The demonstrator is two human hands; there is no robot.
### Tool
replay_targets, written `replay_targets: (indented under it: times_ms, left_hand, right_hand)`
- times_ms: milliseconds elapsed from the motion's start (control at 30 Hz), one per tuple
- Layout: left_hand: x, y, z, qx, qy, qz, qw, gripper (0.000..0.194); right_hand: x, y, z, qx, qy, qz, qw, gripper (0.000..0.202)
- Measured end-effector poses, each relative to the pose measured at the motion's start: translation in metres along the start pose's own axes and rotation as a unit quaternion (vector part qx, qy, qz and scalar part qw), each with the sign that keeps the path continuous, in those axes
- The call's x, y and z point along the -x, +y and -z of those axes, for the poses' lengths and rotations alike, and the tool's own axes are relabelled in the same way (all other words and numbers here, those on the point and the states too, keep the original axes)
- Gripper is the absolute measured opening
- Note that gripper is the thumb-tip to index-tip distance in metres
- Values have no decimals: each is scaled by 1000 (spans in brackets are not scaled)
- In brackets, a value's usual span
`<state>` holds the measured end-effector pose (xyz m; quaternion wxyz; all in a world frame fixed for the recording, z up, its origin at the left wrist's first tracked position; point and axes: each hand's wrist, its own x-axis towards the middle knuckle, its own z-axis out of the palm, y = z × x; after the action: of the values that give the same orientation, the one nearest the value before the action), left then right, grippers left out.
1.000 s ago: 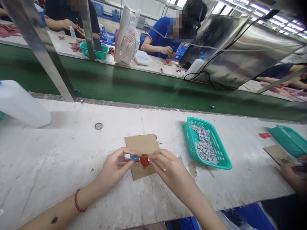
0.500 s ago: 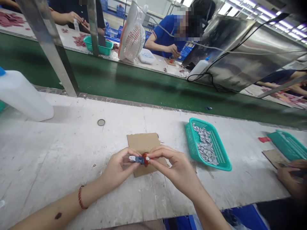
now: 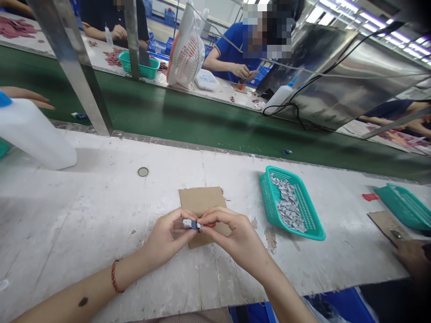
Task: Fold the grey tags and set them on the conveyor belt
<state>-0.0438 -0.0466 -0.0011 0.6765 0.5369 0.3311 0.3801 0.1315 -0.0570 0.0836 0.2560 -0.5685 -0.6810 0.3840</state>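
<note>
A small blue and white piece (image 3: 191, 224) is pinched between the thumb and fingers of my left hand (image 3: 170, 233). My right hand (image 3: 235, 231) meets it from the right, its fingertips pressed at the piece's right end. Part of a small red item (image 3: 211, 224) shows between my right fingers; the rest is hidden. Both hands are over a square of brown cardboard (image 3: 202, 197) on the white worktable (image 3: 161, 291).
Right of my hands stands a green basket (image 3: 314, 229) of small grey-white pieces. A white bottle (image 3: 40, 134) and a bottle cap (image 3: 142, 172) are at left. Beyond runs a green belt (image 3: 175, 119). Another person's hand (image 3: 412, 253) is at far right.
My right fingertips have moved left onto the blue and white piece, and the red item is now mostly covered. Another person's hand has appeared behind the bottle; small items on the belt have shifted left.
</note>
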Motion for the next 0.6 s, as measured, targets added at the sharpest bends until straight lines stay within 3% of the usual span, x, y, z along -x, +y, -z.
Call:
replay_targets:
  times_ms: [200, 333, 467, 600]
  left_hand:
    - [1, 1, -1, 1, 2, 3, 1000, 9]
    - [1, 2, 0, 18, 10, -1, 1000, 8]
    - [2, 5, 0, 19, 21, -23, 999, 10]
    - [5, 13, -3, 54, 14, -44, 997, 11]
  right_hand:
    - [-2, 0, -2, -42, -8, -24, 999, 11]
    - [-4, 6, -4, -137, -4, -77, 988, 2]
    - [-1, 8, -6, -266, -37, -124, 955, 21]
    - [4, 7, -17, -299, -33, -138, 944, 35]
